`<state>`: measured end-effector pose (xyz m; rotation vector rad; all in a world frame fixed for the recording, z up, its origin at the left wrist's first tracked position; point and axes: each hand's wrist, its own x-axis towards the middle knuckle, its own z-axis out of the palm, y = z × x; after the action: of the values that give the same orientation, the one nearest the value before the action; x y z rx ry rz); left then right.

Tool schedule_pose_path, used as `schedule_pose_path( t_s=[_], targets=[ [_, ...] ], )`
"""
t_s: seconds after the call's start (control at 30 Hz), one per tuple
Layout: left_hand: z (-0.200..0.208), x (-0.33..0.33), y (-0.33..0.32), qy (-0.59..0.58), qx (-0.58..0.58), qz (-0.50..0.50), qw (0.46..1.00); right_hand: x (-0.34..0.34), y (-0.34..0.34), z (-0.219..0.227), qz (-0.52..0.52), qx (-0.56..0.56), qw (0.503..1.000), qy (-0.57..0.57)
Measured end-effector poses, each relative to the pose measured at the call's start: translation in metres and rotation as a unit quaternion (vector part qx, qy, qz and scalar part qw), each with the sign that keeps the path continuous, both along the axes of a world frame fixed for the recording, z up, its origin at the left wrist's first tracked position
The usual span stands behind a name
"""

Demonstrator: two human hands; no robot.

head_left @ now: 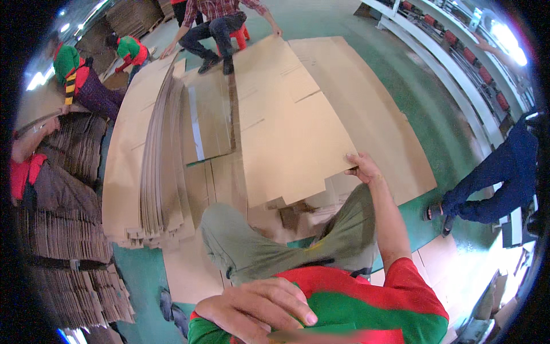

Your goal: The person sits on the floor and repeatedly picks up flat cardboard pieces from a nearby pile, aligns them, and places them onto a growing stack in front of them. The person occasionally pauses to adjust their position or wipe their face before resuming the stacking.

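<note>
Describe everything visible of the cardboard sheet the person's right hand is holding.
The cardboard sheet is large, light tan and looks like thin board, with faint printed marks, narrow slits and a stepped, notched near edge. It is spread roughly flat between two people: the right hand grips its near right corner, and a co-worker's hand is at its far end. It overlaps another tan sheet on the right; whether it rests on it is unclear.

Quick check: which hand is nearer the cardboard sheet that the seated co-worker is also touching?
Right. The right hand grips the cardboard sheet at its near right corner; the left hand is apart from it, in front of the shirt.
</note>
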<state>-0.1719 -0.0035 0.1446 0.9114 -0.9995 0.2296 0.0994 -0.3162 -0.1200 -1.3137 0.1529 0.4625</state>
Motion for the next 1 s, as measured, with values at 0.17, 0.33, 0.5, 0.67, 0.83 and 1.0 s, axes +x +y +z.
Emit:
schedule_pose_path(
  t_s=[0.17,0.33,0.5,0.67,0.83,1.0],
  targets=[
    [0.008,-0.008,-0.023,0.074,-0.084,0.069,0.991,0.028,-0.03,-0.038,0.011,-0.137,0.987,0.085],
    [0.008,-0.006,-0.033,0.084,-0.093,0.067,0.99,0.052,-0.037,-0.07,0.143,-0.555,0.812,0.109],
    [0.022,-0.005,-0.038,0.071,-0.144,0.043,0.986,0.035,-0.012,-0.063,0.061,-0.81,0.578,-0.081],
    [0.025,0.018,-0.002,-0.034,0.012,-0.091,0.995,-0.017,0.053,0.052,0.046,-0.348,0.901,-0.254],
    [0.019,0.034,0.004,-0.117,0.14,-0.136,0.974,-0.14,0.097,0.224,0.221,0.158,0.849,-0.454],
    [0.018,0.047,-0.002,-0.173,0.121,-0.358,0.909,-0.165,0.137,0.308,0.365,0.386,0.638,-0.558]
  ],
)
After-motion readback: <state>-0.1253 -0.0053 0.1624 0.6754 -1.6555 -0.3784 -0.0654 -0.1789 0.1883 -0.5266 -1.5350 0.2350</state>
